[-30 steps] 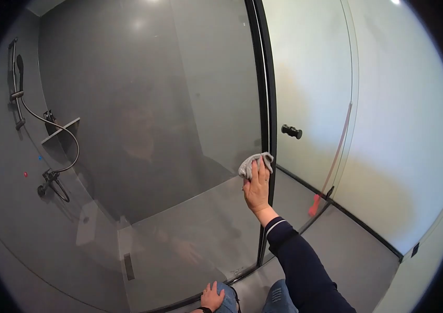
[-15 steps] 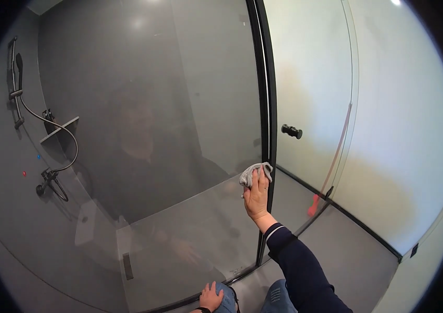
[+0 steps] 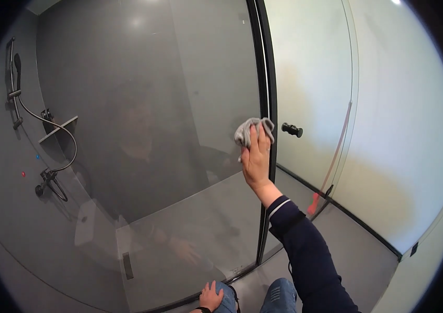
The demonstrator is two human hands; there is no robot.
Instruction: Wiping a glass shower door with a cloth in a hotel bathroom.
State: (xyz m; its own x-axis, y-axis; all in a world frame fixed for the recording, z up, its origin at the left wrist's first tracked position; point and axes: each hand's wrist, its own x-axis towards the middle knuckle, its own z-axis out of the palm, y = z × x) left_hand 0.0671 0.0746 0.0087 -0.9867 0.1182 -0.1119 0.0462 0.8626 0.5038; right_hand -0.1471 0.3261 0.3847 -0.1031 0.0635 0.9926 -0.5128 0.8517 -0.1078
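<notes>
The cloth (image 3: 246, 130) is under the fingers (image 3: 253, 135) of the right hand (image 3: 256, 163), before the right edge of the glass panel (image 3: 206, 78), at the frame post (image 3: 269, 62). Right of the post is the knob (image 3: 292, 130). Behind the panel, the shower head (image 3: 18, 65) hangs above the mixer (image 3: 49, 177), left of the shelf (image 3: 58, 129). The left hand (image 3: 211, 298) lies on the left knee (image 3: 228, 298).

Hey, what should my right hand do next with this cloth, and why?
Perhaps slide the grey cloth down along the black frame: your right hand holds it beside that frame, apparently against the glass, and pale specks seem to show near the frame's foot.
</notes>
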